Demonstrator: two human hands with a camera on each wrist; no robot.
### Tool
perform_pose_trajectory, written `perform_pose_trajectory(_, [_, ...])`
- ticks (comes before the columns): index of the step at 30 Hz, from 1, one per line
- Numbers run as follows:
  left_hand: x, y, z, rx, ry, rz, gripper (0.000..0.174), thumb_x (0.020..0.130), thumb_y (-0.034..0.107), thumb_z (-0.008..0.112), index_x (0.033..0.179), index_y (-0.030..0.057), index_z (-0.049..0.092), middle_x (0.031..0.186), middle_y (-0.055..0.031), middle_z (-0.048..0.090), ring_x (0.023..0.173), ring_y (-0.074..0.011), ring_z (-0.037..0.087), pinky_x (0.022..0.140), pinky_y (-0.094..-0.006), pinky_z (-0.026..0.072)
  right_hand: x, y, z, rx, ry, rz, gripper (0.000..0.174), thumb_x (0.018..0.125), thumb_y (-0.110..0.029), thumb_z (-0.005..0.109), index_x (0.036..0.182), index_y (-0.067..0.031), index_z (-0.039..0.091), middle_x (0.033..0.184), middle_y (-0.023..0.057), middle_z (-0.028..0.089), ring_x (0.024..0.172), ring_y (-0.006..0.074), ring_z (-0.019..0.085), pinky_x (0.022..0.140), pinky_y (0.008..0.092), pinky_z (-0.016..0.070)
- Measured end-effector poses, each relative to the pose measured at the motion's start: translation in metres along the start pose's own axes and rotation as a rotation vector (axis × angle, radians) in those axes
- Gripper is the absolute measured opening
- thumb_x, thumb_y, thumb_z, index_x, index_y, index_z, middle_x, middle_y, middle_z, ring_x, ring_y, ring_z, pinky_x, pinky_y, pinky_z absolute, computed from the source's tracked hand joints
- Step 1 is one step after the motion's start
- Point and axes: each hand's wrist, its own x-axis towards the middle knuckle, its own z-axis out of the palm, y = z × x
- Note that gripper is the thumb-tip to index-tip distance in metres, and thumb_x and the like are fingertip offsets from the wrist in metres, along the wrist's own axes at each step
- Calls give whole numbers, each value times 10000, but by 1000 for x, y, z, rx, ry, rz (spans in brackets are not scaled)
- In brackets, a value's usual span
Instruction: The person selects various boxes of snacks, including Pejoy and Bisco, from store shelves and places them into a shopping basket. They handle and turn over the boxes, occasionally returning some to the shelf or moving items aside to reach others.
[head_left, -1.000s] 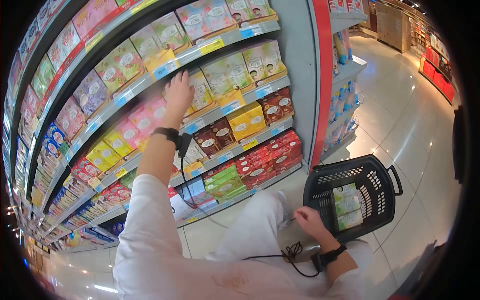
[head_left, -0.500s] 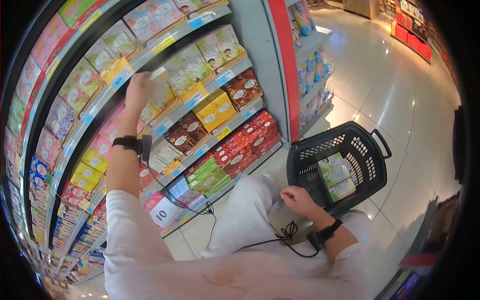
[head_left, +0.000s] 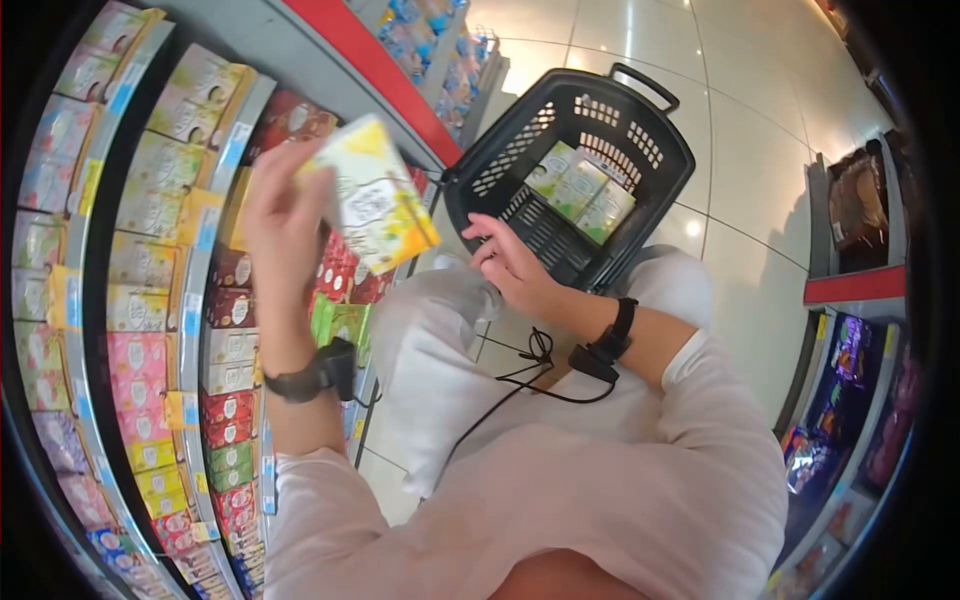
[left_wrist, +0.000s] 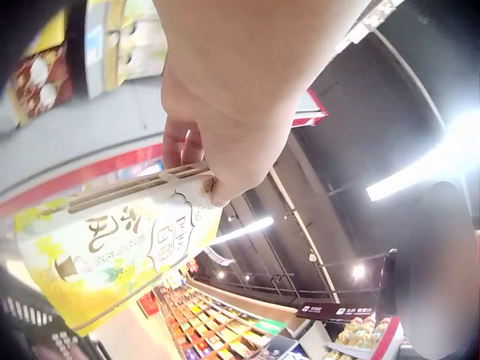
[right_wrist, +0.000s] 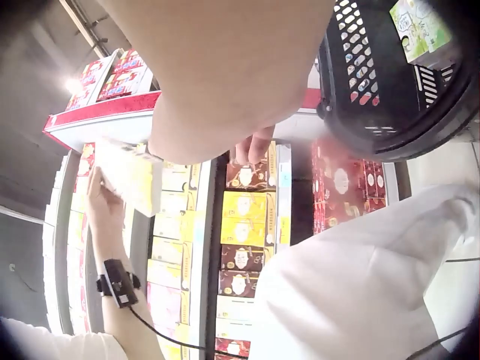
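One yellow-and-white box (head_left: 372,200) sits left of the middle of the head view, tilted, with its printed face turned to the camera. The left hand (head_left: 283,215) holds it up in front of the shelves (head_left: 190,300). In the left wrist view the thumb and fingers (left_wrist: 176,146) pinch the box (left_wrist: 112,244) by its top edge and the rest of it hangs below them. The right wrist view shows the same box (right_wrist: 133,176) at the left of the frame, raised in the left hand (right_wrist: 105,204) before rows of yellow, brown and red packs.

Just right of the box, at mid-frame, the right hand (head_left: 510,262) lies over a white-trousered knee (head_left: 430,340), close against the near wall of a black basket (head_left: 505,165). Its fingers (right_wrist: 255,146) are loosely curled, with nothing seen between them. Whether they touch the basket cannot be told.

The basket stands on the tiled floor (head_left: 760,150) in the upper middle of the frame, its handle on the far side. Three green-and-white boxes (head_left: 580,190) lie side by side on its bottom. A black strap (head_left: 300,378) circles each wrist, and a thin black cable (head_left: 530,360) loops across the lap. More shelves of goods fill the right edge.
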Motion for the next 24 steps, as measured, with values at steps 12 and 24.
perform_pose_trajectory(12, [-21,-99,212,-402,-171,-570,192,893,115,611,1061,35,656,719,2,572,697,-46,530,623,-212,432,7,30,-43,172,314,523,413,942,-196,568,1288,-19,426,897,47,577,653,80,543,547,231,461])
perform_pose_trajectory(24, [-27,-150,250,-87,-123,-436,303,843,219,659,1083,38,627,1039,-148,609,912,-225,623,785,-342,496,25,123,-100,-34,487,1136,400,919,-304,594,1272,-129,529,928,5,570,735,121,539,591,290,510])
